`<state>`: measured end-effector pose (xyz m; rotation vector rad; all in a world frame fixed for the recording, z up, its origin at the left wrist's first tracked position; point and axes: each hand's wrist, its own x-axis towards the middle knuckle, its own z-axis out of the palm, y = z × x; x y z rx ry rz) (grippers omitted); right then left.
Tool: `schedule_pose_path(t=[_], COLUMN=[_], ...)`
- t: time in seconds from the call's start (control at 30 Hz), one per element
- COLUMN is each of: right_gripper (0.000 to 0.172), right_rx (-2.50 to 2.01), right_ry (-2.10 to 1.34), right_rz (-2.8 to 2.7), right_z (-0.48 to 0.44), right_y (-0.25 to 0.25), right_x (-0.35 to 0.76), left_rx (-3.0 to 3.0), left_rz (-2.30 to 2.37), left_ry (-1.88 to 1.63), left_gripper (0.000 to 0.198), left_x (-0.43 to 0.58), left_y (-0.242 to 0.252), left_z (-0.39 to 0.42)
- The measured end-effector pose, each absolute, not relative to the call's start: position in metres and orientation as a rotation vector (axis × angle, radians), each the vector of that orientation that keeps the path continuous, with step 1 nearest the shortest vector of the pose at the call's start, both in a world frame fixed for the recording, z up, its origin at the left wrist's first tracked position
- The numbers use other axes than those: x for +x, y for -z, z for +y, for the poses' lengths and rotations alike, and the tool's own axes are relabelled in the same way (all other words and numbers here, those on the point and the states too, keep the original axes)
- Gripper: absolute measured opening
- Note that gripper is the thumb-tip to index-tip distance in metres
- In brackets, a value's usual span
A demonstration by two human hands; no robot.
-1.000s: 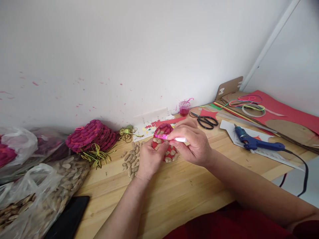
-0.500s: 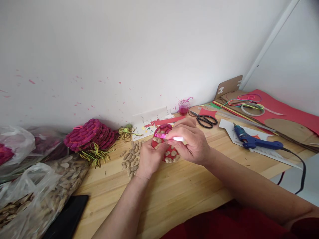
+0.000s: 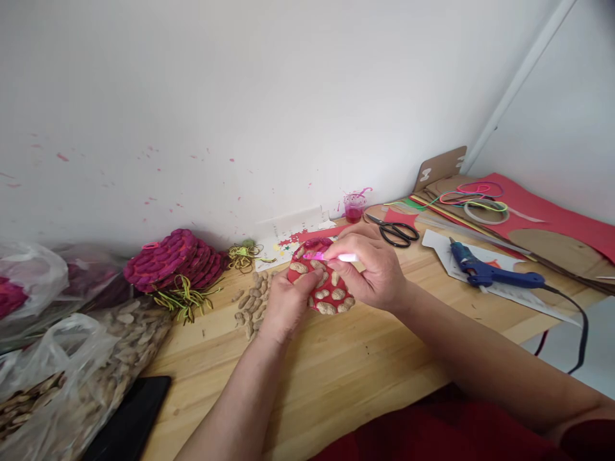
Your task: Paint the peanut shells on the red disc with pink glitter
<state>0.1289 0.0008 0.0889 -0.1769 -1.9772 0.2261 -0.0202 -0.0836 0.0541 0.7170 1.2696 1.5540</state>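
Observation:
My left hand (image 3: 289, 296) grips a red disc (image 3: 313, 301) by its near left side, the thumb lying over its face. Peanuts in their shells are stuck across the disc; those at its far edge are coloured magenta, the others are plain tan. Between the thumb and fingers of my right hand (image 3: 372, 266) is a paintbrush with a white handle (image 3: 346, 257). Its magenta-stained tip (image 3: 314, 255) is at the peanuts near the far edge of the disc. Loose peanuts (image 3: 252, 305) lie on the table just left of my left hand.
A cup of magenta liquid (image 3: 354, 210) stands by the wall. Black scissors (image 3: 400, 234) and a blue glue gun (image 3: 500, 274) with its cord lie right. At left are stacked magenta peanut discs (image 3: 168, 259), a plastic bag of peanuts (image 3: 120, 346) and a black flat object (image 3: 129, 416).
My left hand has shifted slightly and its thumb lies lower, so more of the disc's face shows. The brush tip has moved slightly right and up.

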Motion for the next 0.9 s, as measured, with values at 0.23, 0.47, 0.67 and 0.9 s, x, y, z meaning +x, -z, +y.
schedule_pose_path(t=[0.23,0.47,0.67,0.9], right_gripper=[0.005,0.007,0.008,0.010], right_rx=[-0.238,-0.312,-0.399,-0.361], right_ry=[-0.319,-0.496,-0.531,-0.544], right_rz=[-1.946,-1.868,-1.820,-1.845], right_z=[0.003,0.008,0.013,0.011], right_y=[-0.089,-0.086,-0.082,-0.081], right_x=[0.127,0.127,0.126,0.125], left_rx=[0.642,0.605,0.606,0.628], left_rz=[1.231,1.213,1.233,1.227], left_ry=[-1.544,-1.532,-1.543,-1.543], left_gripper=[0.030,0.038,0.041,0.036], left_x=[-0.019,-0.015,-0.015,-0.015], left_y=[-0.057,-0.059,-0.057,-0.054], left_z=[-0.084,-0.084,-0.083,-0.084])
